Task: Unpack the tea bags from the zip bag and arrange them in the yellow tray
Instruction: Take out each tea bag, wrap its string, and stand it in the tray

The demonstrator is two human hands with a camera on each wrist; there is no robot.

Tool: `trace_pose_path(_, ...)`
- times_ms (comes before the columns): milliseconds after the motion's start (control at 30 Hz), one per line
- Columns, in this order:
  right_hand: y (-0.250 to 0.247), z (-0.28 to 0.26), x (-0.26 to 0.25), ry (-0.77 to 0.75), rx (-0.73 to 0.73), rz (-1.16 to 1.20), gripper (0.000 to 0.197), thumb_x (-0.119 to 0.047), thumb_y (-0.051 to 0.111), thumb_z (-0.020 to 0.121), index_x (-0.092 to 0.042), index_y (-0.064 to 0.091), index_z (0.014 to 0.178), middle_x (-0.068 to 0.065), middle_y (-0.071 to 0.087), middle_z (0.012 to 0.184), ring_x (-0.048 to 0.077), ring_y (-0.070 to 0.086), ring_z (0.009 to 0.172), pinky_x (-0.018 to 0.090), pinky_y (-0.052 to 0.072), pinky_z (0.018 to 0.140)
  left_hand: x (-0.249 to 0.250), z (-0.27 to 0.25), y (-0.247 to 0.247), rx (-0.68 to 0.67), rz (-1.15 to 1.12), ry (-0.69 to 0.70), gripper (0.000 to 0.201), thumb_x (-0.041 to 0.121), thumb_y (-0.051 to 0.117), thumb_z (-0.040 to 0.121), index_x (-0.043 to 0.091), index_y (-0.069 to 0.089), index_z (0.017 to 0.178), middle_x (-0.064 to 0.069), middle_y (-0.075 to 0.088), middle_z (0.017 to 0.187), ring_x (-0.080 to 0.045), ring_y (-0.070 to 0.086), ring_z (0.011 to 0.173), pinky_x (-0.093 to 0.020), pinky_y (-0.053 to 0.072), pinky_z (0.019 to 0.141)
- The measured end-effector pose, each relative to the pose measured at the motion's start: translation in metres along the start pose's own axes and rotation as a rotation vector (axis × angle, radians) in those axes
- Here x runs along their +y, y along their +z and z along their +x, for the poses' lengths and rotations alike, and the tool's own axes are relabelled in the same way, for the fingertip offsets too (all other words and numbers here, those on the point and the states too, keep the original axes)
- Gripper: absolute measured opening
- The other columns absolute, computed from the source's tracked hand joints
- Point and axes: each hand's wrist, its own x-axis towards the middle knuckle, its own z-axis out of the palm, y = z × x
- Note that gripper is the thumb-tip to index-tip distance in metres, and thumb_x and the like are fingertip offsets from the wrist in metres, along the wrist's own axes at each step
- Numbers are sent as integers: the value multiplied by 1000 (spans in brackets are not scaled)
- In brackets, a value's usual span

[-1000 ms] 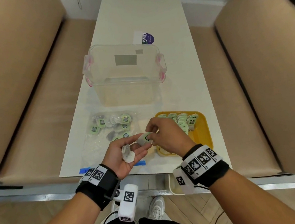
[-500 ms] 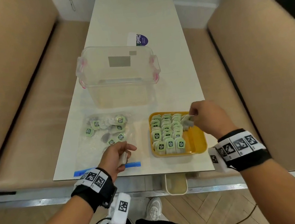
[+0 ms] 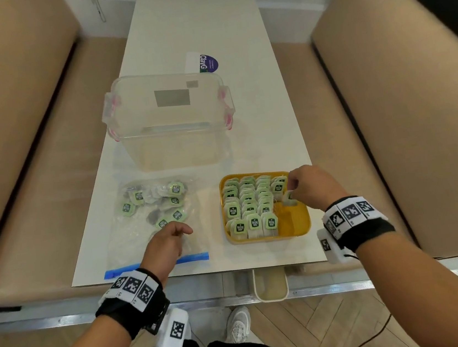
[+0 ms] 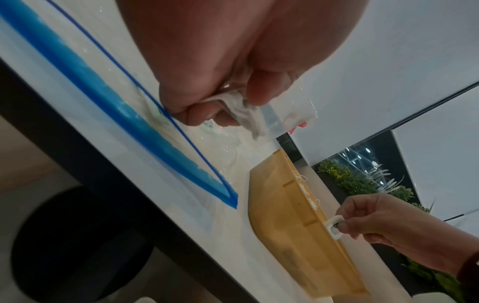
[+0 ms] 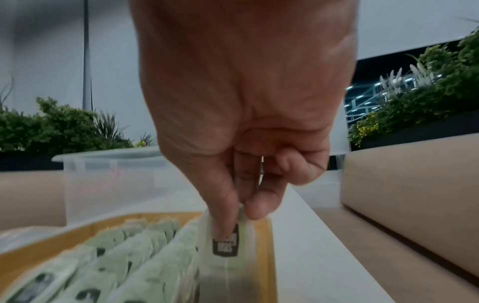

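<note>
The yellow tray [image 3: 270, 239] at the table's near right holds three full rows of green-tagged tea bags [image 3: 249, 199] and the start of a fourth. My right hand [image 3: 292, 194] pinches a tea bag [image 5: 228, 242] by its tag and holds it upright in the tray's right-hand row. The clear zip bag [image 3: 140, 236] with a blue zipper strip lies flat to the left, with several tea bags [image 3: 153, 200] inside at its far end. My left hand [image 3: 181, 232] rests on that bag, fingers curled round a crumpled whitish wrapper [image 4: 241, 106].
A clear plastic box [image 3: 169, 123] with pink clips stands behind the bag and tray. A printed card [image 3: 202, 62] lies further back. Tan sofa cushions [image 3: 417, 121] flank the narrow white table [image 3: 274, 127]. A small white bin [image 3: 270, 283] hangs below the near edge.
My right hand took the tea bag from my left palm and carried it right, down into the tray. My left hand turned palm down and sank onto the zip bag.
</note>
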Motion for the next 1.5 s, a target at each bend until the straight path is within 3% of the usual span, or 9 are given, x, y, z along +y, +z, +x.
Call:
trace_pose_path(300, 19, 14, -10, 29, 0, -15, 16, -4, 65, 78, -20, 70, 78, 4, 69, 94, 24, 63, 89, 28, 48, 70, -6, -6, -4, -143, 117, 98, 44, -15, 64, 77, 22, 67, 101, -1, 58, 108, -15, 56, 102, -24, 47, 74)
trace_pose_path(400, 21, 15, -12, 40, 20, -45, 16, -8, 64, 78, -19, 73, 86, 4, 70, 96, 25, 63, 93, 37, 54, 82, -9, -6, -6, -163, 95, 111, 44, -12, 74, 75, 21, 67, 102, -4, 61, 108, -16, 61, 93, -12, 48, 65)
trace_pose_path(600, 26, 16, -12, 25, 74, -193, 29, -9, 52, 89, -23, 72, 104, 6, 65, 107, 27, 56, 108, 43, 46, 96, -16, 0, -7, -163, 40, 73, 31, -4, 85, 66, 14, 75, 88, -12, 75, 98, -29, 73, 88, -35, 54, 77)
trace_pose_path(700, 25, 16, -12, 13, 83, -232, 29, -10, 51, 91, -23, 70, 108, 6, 63, 110, 27, 54, 109, 43, 45, 97, -17, 0, -6, -164, 26, 88, 24, 2, 89, 67, 12, 78, 86, -8, 77, 86, -20, 68, 78, -27, 53, 75)
trace_pose_path(767, 24, 17, -12, 9, 97, -241, 28, -12, 51, 91, -23, 70, 108, 6, 63, 109, 27, 54, 109, 44, 45, 97, -17, 0, -6, -154, 31, 93, 20, 0, 86, 72, 9, 78, 87, -3, 76, 80, -13, 66, 74, -21, 51, 72)
trace_pose_path(933, 29, 19, -10, -16, 100, -280, 26, -12, 52, 90, -24, 70, 105, 3, 65, 107, 25, 53, 110, 43, 42, 96, -17, 1, -6, -144, 36, 87, 16, 3, 85, 75, 13, 79, 86, -6, 78, 90, -24, 73, 88, -35, 54, 87)
trace_pose_path(1300, 36, 17, 8, -6, 269, -81, 24, -12, 57, 86, -17, 59, 110, 5, 56, 109, 27, 52, 102, 43, 49, 85, -12, -4, -5, -175, 20, 199, 18, 9, 78, 86, 27, 81, 90, -8, 78, 92, -30, 72, 93, -46, 57, 92)
trace_pose_path(1400, 28, 4, -11, -125, 327, 122, 19, -19, 65, 86, -17, 63, 104, 0, 59, 100, 21, 56, 93, 40, 49, 83, -3, -7, -2, -172, 25, 278, 28, 10, 77, 86, 37, 80, 90, 4, 74, 83, -30, 71, 88, -44, 60, 87)
trace_pose_path(1500, 23, -24, -56, -317, 114, 356, 16, -24, 73, 84, -19, 70, 99, -10, 64, 89, 8, 58, 79, 26, 50, 77, 9, -11, 7, -159, 29, 343, 34, 8, 77, 85, 41, 78, 90, 6, 66, 78, -23, 69, 74, -39, 61, 80)
